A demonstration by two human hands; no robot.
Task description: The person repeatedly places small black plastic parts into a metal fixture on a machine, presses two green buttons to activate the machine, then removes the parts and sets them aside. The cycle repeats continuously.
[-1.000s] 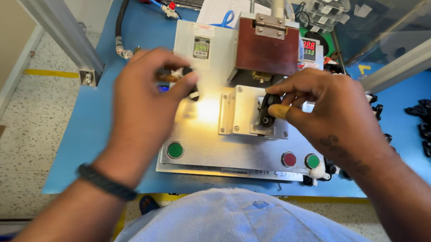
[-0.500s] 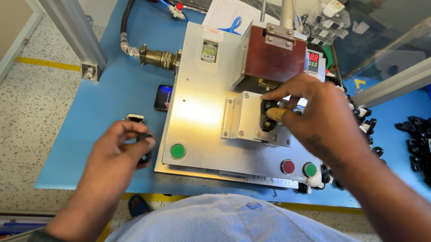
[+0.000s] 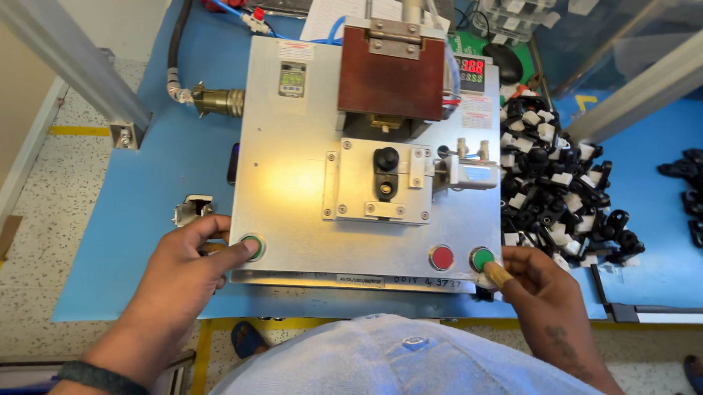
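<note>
Both hands moved to green buttons: left (image 3: 186, 269) thumb half-covers one (image 3: 252, 246); right (image 3: 537, 280) thumb touches another (image 3: 482, 258).

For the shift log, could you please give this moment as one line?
left hand thumb on left green button | right hand thumb on right green button | black part in fixture

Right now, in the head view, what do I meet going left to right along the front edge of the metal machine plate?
left hand → left green button → red button → right green button → right hand, with the pile of black and white parts behind it.
</note>
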